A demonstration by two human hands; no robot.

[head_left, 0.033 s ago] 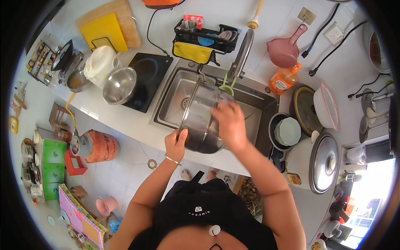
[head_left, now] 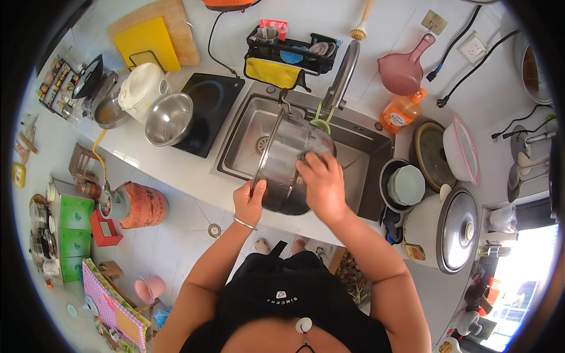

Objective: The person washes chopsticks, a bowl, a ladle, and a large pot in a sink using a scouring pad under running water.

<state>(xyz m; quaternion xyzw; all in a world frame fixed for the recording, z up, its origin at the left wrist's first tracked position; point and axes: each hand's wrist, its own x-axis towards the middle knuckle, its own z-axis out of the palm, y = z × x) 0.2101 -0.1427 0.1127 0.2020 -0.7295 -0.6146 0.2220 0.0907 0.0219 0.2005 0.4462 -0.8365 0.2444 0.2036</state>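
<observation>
A shiny steel pot [head_left: 281, 159] is tipped on its side over the sink [head_left: 238, 126], its rim toward the left and its base toward the right. My left hand [head_left: 249, 200] grips the rim, thumb on the outer wall. Against the pot's outer side, my right hand [head_left: 323, 185] presses a small dark scrubber [head_left: 307, 157], mostly hidden under bent fingers. Behind the pot rises the faucet [head_left: 341, 76], with a light green strainer [head_left: 321, 122] hanging close to it.
Left of the sink are a black cooktop [head_left: 212, 109] and a steel bowl [head_left: 169, 119]. A black rack [head_left: 291, 50] with a yellow cloth [head_left: 272, 72] is behind. To the right stand an orange soap bottle [head_left: 401, 112], stacked bowls [head_left: 406, 185] and a large rice cooker [head_left: 432, 226].
My right hand has shifted slightly toward me along the pot's side and is less blurred. The pot and my left hand are nearly where they were.
</observation>
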